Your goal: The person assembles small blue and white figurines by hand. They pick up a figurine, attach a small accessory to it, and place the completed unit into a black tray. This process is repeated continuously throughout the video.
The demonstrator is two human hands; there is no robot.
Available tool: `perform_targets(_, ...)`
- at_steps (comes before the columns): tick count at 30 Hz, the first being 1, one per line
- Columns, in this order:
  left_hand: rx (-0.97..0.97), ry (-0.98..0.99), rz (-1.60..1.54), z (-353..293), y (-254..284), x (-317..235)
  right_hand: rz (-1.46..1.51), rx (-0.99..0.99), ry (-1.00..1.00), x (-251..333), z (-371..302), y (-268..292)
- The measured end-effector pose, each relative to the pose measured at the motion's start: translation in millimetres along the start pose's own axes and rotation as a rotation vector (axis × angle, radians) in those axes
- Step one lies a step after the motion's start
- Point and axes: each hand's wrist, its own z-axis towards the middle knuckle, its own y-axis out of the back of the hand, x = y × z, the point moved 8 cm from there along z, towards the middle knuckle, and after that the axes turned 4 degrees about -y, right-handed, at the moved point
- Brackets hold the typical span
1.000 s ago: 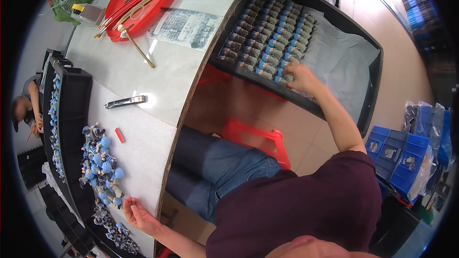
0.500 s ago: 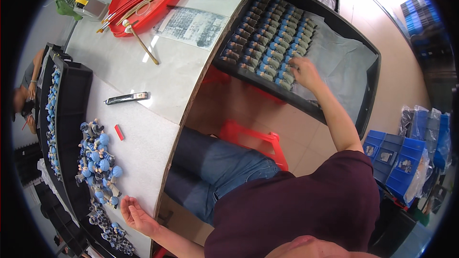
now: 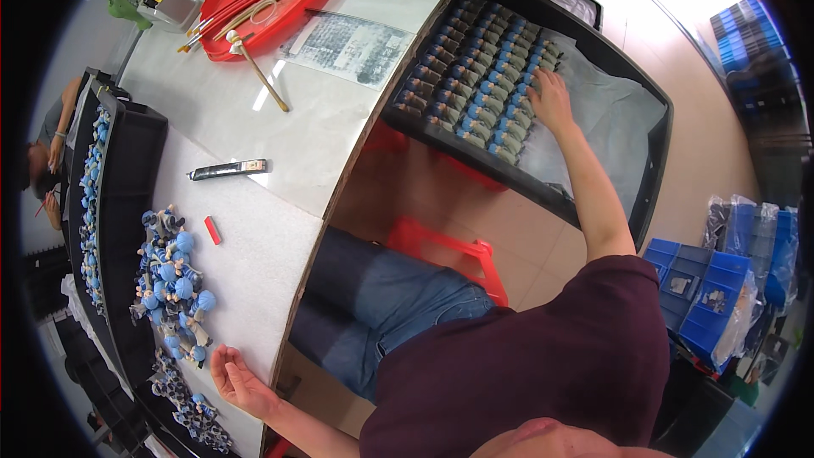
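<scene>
My right hand (image 3: pixel 553 103) reaches over a black tray (image 3: pixel 661 131). Its fingertips touch the outermost row of small figurines (image 3: pixel 515 125) with blue heads and grey-green bodies, and the fingers look slightly apart. Those figurines lie in several tight rows on a pale liner sheet. On the white table my left hand (image 3: pixel 242 383) rests palm up, its fingers loosely curled and nothing in it. Beyond its fingertips is a loose pile of similar blue-headed figurines (image 3: pixel 176 280). Nearer the table's lower edge lies a heap of small dark-and-grey pieces (image 3: pixel 188 399).
A red tray (image 3: pixel 222 49) of brushes and pens stands on the table, near a stick tool (image 3: pixel 264 80), a black tube-like item (image 3: pixel 227 170) and a red block (image 3: pixel 212 230). A black bin (image 3: pixel 134 161) borders the far side. Under the table is a red stool (image 3: pixel 441 242); blue bins (image 3: pixel 716 305) stand right.
My right hand has moved farther up along the outer row of figurines. My left hand stays in place. The whole view has shifted slightly.
</scene>
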Motion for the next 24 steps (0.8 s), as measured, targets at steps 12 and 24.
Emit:
perform_targets(12, -0.020, 0.008, 0.003, 1, 1, 3, -0.192, 0.077, -0.213, -46, 52, -21)
perform_targets(24, -0.107, 0.023, 0.001, 0, 0, 5, 0.361, -0.236, -0.234, 32, 49, 26)
